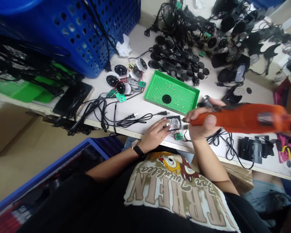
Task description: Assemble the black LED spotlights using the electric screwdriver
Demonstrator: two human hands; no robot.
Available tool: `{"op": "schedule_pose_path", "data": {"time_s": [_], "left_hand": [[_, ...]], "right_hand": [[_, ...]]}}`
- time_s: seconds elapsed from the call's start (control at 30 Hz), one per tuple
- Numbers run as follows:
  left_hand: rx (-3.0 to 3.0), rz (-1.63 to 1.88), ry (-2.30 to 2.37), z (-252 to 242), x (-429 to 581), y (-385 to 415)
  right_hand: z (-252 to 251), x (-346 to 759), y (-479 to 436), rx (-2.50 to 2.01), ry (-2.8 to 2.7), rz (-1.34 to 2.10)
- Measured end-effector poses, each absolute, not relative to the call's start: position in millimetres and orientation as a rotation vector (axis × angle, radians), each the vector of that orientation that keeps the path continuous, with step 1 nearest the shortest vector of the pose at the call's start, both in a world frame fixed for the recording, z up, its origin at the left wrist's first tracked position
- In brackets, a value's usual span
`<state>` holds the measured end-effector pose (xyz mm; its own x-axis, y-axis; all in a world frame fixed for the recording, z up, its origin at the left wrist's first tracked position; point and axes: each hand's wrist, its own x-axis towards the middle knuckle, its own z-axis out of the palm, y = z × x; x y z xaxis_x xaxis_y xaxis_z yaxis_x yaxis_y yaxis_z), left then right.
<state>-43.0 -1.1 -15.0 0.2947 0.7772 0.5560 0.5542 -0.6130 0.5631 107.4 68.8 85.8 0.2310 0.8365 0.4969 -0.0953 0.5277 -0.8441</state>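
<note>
Black rectangular housing (180,123): light, stiff shell, fragile wiring

It lies near the front edge of the table (139,105), a white round part (174,122) inside it and a green circuit board (177,136) at 6 o'clock on thin leads (177,130). Probably rigid plastic, it should slide easily; take it by the outer walls, sparing the leads, which look easily snagged. The left hand (156,136) rests against its 9 o'clock side; I cannot tell whether it pinches. At 3 o'clock, the right hand (198,130) is wrapped around the front of an orange electric screwdriver (237,119) pointing to 9 o'clock. That tool looks heavier, its bulk behind the grip; a mid-body hold should balance better.
</note>
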Motion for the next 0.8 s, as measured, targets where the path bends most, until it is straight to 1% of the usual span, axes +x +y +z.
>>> {"op": "schedule_pose_path", "data": {"time_s": [0.1,0.23,0.33,0.53,0.7,0.8], "left_hand": [[2.251,1.271,1.213,-15,-42,-1],[2.279,1.281,1.208,-14,-41,0],[2.299,1.282,1.224,-14,-40,0],[2.357,1.309,1.223,-13,-40,1],[2.334,1.269,1.230,-16,-40,0],[2.285,1.222,1.207,-21,-40,0]], "right_hand": [[92,96,60,-0.702,-1.179,0.768],[74,90,54,-0.620,-1.250,0.925],[63,91,54,-0.641,-1.253,0.926],[59,93,56,-0.632,-1.286,0.931],[48,99,50,-0.734,-1.439,0.859],[42,104,47,-0.845,-1.551,0.874]]}}
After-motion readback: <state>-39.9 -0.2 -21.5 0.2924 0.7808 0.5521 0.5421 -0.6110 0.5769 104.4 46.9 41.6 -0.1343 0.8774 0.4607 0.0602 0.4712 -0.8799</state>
